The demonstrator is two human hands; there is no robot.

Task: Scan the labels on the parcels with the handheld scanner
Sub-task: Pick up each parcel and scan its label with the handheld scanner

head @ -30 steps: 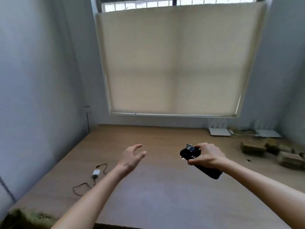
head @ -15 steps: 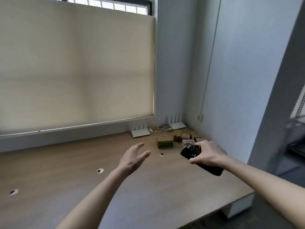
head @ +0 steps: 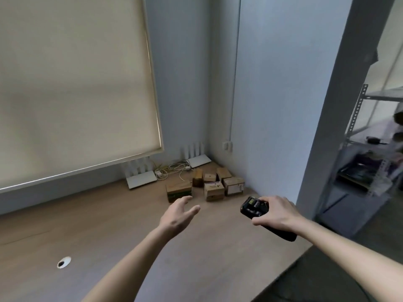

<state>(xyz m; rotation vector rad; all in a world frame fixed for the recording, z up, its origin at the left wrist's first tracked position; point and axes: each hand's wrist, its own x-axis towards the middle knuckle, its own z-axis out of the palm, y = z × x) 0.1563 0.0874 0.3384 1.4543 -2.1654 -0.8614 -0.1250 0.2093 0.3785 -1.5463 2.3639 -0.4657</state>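
Small brown cardboard parcels (head: 214,190) cluster in the desk's far corner; the black handheld scanner (head: 255,207) is held above the desk.

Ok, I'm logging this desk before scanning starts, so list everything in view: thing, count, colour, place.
parcels: about six, brown cardboard, far right corner of desk
routers: two, white, by the back wall
cables: tangle, white, between the routers
desk: one, wood-brown, with a cable hole near left
blind: one, beige, over the window
shelving: one, grey metal, far right
scanner: one, black, in right hand
left hand: open, held towards the parcels
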